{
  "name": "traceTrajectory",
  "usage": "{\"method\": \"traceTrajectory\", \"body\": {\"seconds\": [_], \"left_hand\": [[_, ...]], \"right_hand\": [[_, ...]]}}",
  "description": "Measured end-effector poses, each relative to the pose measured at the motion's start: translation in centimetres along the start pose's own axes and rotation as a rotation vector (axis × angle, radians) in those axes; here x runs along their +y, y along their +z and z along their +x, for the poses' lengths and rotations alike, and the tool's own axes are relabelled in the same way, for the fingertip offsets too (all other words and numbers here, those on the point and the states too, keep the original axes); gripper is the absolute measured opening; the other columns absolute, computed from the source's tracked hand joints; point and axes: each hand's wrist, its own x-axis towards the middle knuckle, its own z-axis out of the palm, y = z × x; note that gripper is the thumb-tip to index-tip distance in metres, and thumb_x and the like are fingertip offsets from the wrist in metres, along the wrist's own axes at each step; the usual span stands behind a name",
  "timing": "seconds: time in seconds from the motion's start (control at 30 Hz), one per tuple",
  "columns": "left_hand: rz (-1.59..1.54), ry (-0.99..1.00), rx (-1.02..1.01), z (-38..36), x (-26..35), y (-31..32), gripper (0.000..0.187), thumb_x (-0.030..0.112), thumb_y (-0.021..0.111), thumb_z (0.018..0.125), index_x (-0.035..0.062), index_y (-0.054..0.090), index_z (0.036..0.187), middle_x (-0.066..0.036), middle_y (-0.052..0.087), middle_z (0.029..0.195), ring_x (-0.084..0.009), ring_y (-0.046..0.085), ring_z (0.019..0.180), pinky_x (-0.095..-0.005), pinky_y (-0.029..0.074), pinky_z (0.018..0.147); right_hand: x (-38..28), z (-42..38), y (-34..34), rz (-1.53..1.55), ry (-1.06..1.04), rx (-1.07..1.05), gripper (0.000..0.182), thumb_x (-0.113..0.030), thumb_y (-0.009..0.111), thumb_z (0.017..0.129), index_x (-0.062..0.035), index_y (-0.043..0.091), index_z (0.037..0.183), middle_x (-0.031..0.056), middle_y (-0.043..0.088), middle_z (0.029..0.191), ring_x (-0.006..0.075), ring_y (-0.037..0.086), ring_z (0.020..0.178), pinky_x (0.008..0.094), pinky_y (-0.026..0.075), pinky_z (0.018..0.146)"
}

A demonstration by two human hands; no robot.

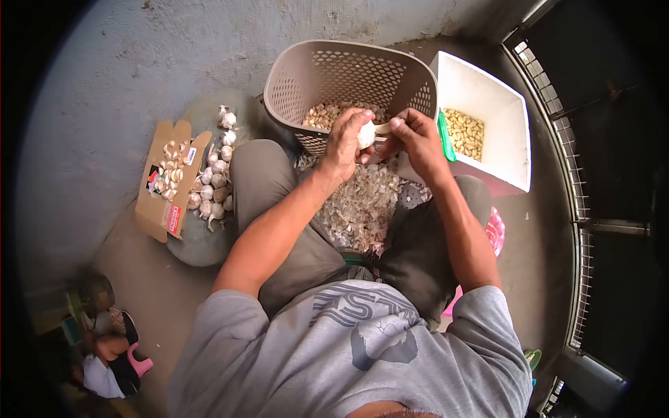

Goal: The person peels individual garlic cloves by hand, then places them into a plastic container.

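A whitish garlic bulb [366, 135] is in my left hand [344, 145], whose fingers wrap around it. My right hand [417, 141] pinches the bulb's pale stalk between thumb and fingers. Both hands are above the near rim of a brown perforated basket [293, 63], which has garlic cloves [323, 115] in its bottom. Beneath the hands, between my legs, lies a heap of papery garlic skins [359, 202]. Just right of my right hand, a green object [446, 137], perhaps a handle, rests at the edge of a white box [509, 132].
Peeled cloves [465, 132] lie in the white box. To the left, several garlic bulbs [217, 177] and a cardboard box [150, 202] with loose cloves [169, 169] sit on a rounded grey surface [198, 247]. A wall [174, 56] stands behind, a metal grille [577, 188] at right.
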Motion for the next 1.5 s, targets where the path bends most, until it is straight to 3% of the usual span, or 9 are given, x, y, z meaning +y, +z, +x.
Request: {"method": "traceTrajectory", "body": {"seconds": [0.17, 0.4, 0.53, 0.57, 0.77, 0.87, 1.07, 1.2, 1.5], "left_hand": [[-0.068, -0.023, -0.034, 0.3, -0.3, -0.3, 0.034, 0.038, 0.062, 0.099, 0.005, 0.06, 0.107, -0.004, 0.059, 0.079, -0.0115, 0.056, 0.05, -0.0239, 0.035, 0.035], [0.253, -0.012, 0.002, 0.9, 1.3, -0.9, 0.035, 0.041, 0.063, 0.099, 0.0067, 0.062, 0.103, 0.0, 0.059, 0.072, -0.0086, 0.054, 0.046, -0.0226, 0.033, 0.034], [0.382, 0.076, -0.058, 1.6, 0.2, -0.7, 0.035, 0.041, 0.064, 0.098, 0.0064, 0.063, 0.101, 0.0, 0.06, 0.072, -0.0079, 0.054, 0.047, -0.0222, 0.036, 0.035], [0.528, 0.161, -0.009, 1.8, 0.4, -0.7, 0.044, 0.043, 0.067, 0.094, -0.0007, 0.064, 0.091, -0.004, 0.06, 0.07, -0.0136, 0.057, 0.059, -0.0325, 0.048, 0.055], [0.69, 0.328, -0.054, 2.0, 0.5, -1.3, 0.037, 0.033, 0.068, 0.094, -0.0028, 0.067, 0.086, -0.01, 0.061, 0.071, -0.018, 0.057, 0.063, -0.0362, 0.048, 0.06], [0.703, 0.475, -0.12, 2.1, 0.6, -1.7, 0.037, 0.033, 0.065, 0.096, 0.0009, 0.067, 0.076, 0.0, 0.059, 0.069, -0.0053, 0.053, 0.063, -0.0243, 0.04, 0.058], [0.524, 0.19, -0.147, 1.4, 1.1, -1.8, 0.034, 0.034, 0.067, 0.095, 0.0038, 0.07, 0.08, 0.001, 0.059, 0.066, -0.0059, 0.05, 0.05, -0.0244, 0.035, 0.042], [0.337, 0.02, -0.131, 1.4, 1.8, -1.6, 0.043, 0.047, 0.067, 0.096, 0.0038, 0.07, 0.092, 0.001, 0.062, 0.071, -0.0058, 0.054, 0.054, -0.0234, 0.038, 0.043], [0.389, 0.159, -0.136, 2.0, 2.5, -1.1, 0.051, 0.053, 0.069, 0.094, 0.0027, 0.07, 0.104, -0.003, 0.069, 0.085, -0.0096, 0.064, 0.071, -0.0258, 0.051, 0.053]], "right_hand": [[2.2, 2.0, -2.3, 0.097, 0.231, -0.223, 0.021, -0.021, 0.063, 0.104, -0.0024, 0.059, 0.096, 0.0057, 0.066, 0.08, 0.0157, 0.068, 0.064, 0.0319, 0.058, 0.058], [-0.6, -0.2, 1.1, -0.653, -0.408, -0.019, 0.016, -0.013, 0.068, 0.099, -0.0003, 0.066, 0.108, 0.004, 0.066, 0.085, 0.0131, 0.063, 0.078, 0.0304, 0.052, 0.068], [-0.8, -0.2, 1.6, -0.897, -0.474, -0.036, 0.015, -0.009, 0.072, 0.093, 0.0026, 0.068, 0.101, 0.0149, 0.066, 0.083, 0.019, 0.066, 0.08, 0.0351, 0.053, 0.073], [-1.2, -0.4, 2.0, -0.806, -0.356, -0.039, 0.016, -0.009, 0.072, 0.092, 0.0046, 0.067, 0.099, 0.0183, 0.066, 0.083, 0.0189, 0.064, 0.077, 0.037, 0.052, 0.073], [-0.6, 0.0, 1.3, -0.699, -0.197, -0.171, 0.024, -0.015, 0.073, 0.093, 0.0062, 0.064, 0.097, 0.0134, 0.063, 0.075, 0.0138, 0.05, 0.071, 0.037, 0.049, 0.066], [-0.9, -0.1, 1.3, -0.721, -0.14, -0.21, 0.028, -0.019, 0.074, 0.094, 0.0052, 0.06, 0.091, 0.0073, 0.056, 0.069, 0.0114, 0.045, 0.068, 0.035, 0.044, 0.06], [-1.0, -0.9, 1.2, -0.646, -0.108, -0.258, 0.032, -0.026, 0.071, 0.099, -0.0033, 0.055, 0.084, -0.005, 0.046, 0.064, 0.0043, 0.039, 0.056, 0.0271, 0.032, 0.048], [-0.2, -1.0, 1.6, -0.333, 0.057, -0.156, 0.03, -0.028, 0.068, 0.102, -0.0043, 0.057, 0.088, -0.0032, 0.052, 0.064, 0.0049, 0.046, 0.052, 0.0249, 0.038, 0.046], [0.6, 0.8, 1.7, 0.116, 0.185, -0.259, 0.027, -0.03, 0.062, 0.105, -0.0045, 0.061, 0.095, -0.0057, 0.046, 0.068, 0.0043, 0.038, 0.053, 0.0243, 0.031, 0.047]]}}
